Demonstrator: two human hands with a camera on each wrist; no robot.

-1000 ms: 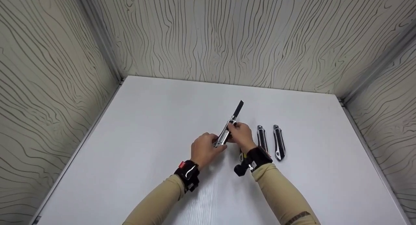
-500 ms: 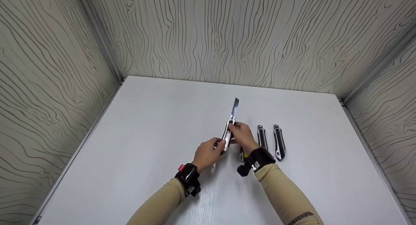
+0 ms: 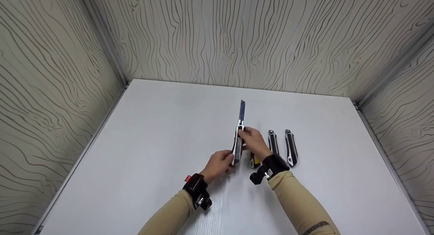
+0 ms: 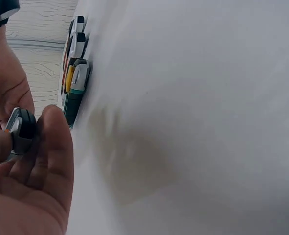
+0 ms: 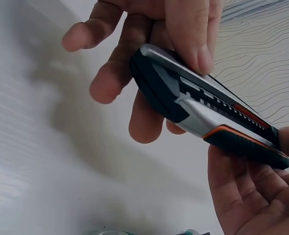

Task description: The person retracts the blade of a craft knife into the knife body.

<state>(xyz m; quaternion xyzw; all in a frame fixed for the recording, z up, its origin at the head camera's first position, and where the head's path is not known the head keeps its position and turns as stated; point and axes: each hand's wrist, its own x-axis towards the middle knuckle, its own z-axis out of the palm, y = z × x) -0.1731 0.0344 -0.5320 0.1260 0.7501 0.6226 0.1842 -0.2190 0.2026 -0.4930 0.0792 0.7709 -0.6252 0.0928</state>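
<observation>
Both hands grip one utility knife (image 3: pixel 237 145) above the white table (image 3: pixel 152 143), blade out: left hand (image 3: pixel 219 163) at its butt, right hand (image 3: pixel 252 142) apparently pinching the slider.

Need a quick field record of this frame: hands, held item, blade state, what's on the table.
held item: utility knife, above the table, blade pointing away from the person
blade: extended
left hand: grips the knife's rear end
right hand: grips the knife's front part
on table: two black knives side by side, right of the hands; yellow-marked knife, partly hidden
</observation>
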